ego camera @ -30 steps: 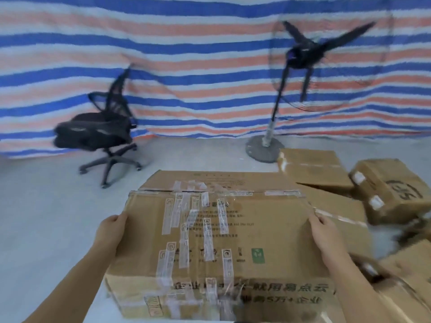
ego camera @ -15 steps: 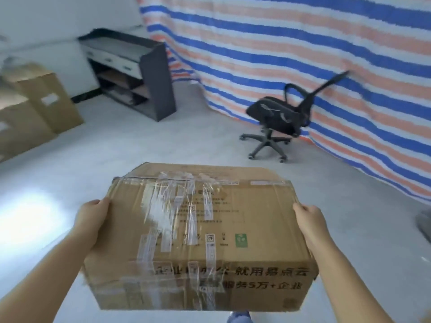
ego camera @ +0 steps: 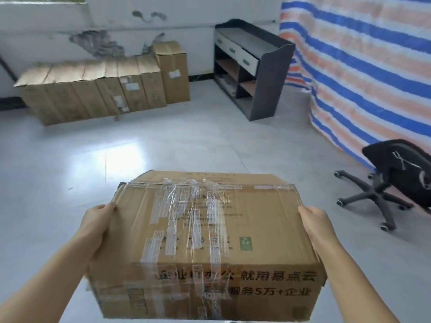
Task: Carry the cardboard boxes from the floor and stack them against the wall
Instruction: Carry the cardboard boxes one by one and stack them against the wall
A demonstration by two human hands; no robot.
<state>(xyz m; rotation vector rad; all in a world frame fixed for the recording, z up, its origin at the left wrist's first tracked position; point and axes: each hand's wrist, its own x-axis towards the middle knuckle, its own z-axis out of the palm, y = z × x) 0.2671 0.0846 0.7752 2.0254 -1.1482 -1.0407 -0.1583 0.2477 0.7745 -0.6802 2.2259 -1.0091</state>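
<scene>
between both hands | taped box [ego camera: 210, 241] | held off floor [ego camera: 58, 159]

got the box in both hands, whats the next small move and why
Probably walk ahead and a little left toward the row of boxes along the wall. The left hand and right hand hold the box by its sides, off the floor, which looks clear that way.
</scene>
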